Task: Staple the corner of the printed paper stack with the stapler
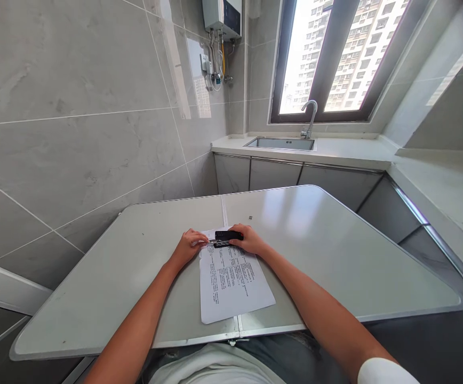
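A black stapler [224, 234] lies over the top end of a printed sheet of paper [231, 282], its top cover apart from a metal strip along its lower part. My right hand [247, 239] is closed round the stapler's right end. From the other side, my left hand [194, 244] pinches at the thin metal part [212, 241] sticking out of the stapler's left end. Its fingertips are too small to make out exactly. Beyond the stapler, a small dark piece that looks like a strip of staples [250, 217] rests on the table.
The pale folding table [359, 266] has a seam down its middle and a metal edge. Behind it stand a counter [347, 149] with a sink [281, 143] and a faucet [310, 117], below a window. A tiled wall [75, 144] rises at the left.
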The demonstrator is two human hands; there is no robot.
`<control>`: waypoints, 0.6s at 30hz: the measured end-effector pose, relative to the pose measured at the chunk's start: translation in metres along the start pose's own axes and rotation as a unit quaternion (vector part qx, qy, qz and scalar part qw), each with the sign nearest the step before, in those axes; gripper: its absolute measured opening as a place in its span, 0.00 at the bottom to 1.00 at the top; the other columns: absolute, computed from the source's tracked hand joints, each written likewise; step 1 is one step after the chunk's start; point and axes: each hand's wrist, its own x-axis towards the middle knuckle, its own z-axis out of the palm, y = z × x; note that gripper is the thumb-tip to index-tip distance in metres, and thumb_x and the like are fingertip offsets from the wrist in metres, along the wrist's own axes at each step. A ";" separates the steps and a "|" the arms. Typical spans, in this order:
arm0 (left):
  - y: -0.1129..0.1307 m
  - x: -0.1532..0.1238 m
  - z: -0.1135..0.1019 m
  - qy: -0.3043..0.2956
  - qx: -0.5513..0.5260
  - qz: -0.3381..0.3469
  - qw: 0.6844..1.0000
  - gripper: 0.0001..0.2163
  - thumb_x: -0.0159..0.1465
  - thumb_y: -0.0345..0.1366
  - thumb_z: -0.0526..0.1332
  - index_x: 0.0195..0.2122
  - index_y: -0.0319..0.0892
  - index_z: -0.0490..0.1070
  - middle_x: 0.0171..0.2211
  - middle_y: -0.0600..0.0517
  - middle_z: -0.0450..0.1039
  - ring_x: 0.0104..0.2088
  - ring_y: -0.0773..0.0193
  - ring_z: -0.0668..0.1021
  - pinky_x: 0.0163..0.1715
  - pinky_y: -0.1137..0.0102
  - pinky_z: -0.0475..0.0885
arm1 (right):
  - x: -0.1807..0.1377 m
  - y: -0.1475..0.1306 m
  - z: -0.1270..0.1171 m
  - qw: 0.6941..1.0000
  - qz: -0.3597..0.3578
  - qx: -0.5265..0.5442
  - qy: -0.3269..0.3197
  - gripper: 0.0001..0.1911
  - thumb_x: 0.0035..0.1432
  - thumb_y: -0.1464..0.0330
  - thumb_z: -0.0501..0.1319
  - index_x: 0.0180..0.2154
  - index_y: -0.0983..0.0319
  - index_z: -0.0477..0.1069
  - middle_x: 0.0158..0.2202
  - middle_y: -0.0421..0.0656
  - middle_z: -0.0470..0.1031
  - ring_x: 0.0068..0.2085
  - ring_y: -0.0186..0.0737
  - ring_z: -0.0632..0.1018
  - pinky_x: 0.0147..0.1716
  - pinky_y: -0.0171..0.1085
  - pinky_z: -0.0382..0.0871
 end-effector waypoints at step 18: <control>0.031 -0.003 0.010 0.070 -0.025 0.012 0.997 0.07 0.64 0.37 0.67 0.38 0.46 0.69 0.38 0.53 0.73 0.39 0.60 0.73 0.43 0.65 0.70 | -0.005 -0.020 0.008 0.998 -0.012 0.059 0.014 0.14 0.54 0.64 0.69 0.43 0.59 0.78 0.38 0.42 0.79 0.40 0.42 0.76 0.41 0.39 0.68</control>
